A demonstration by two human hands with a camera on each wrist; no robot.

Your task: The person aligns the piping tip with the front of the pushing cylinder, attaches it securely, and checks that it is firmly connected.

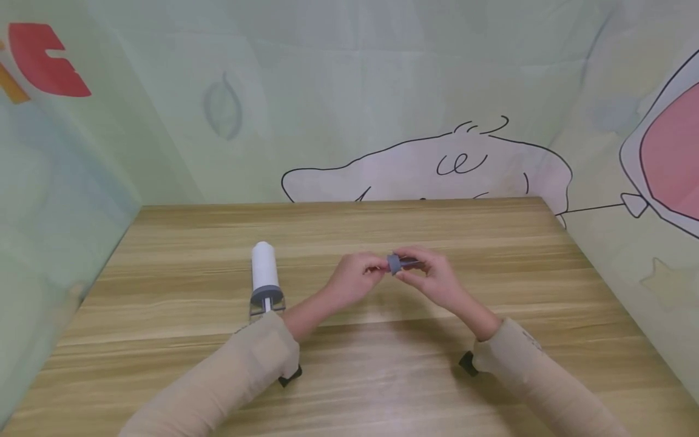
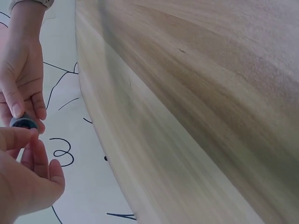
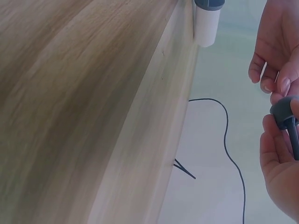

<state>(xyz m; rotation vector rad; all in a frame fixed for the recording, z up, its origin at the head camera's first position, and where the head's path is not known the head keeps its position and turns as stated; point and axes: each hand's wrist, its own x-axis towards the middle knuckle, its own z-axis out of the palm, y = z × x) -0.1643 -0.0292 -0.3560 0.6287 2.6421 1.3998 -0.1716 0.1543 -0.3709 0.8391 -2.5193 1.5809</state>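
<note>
A dark grey nozzle with a round, wide collar and a thin spout is held between the two hands above the table. My right hand grips the collar between thumb and fingers, and the spout points back toward its palm. From the other side, my left hand pinches at the collar's open end with thumb and forefinger. In the left wrist view, something reddish shows inside the collar, right by the left fingertips; I cannot tell whether it is a separate piece. The right wrist view shows the spout sloping downward.
A white tube with a grey collar and a frame-like handle lies left of the hands, its handle end near the left sleeve. The wood-grain table ends at a printed cloth backdrop. Dark wrist devices show under both sleeves.
</note>
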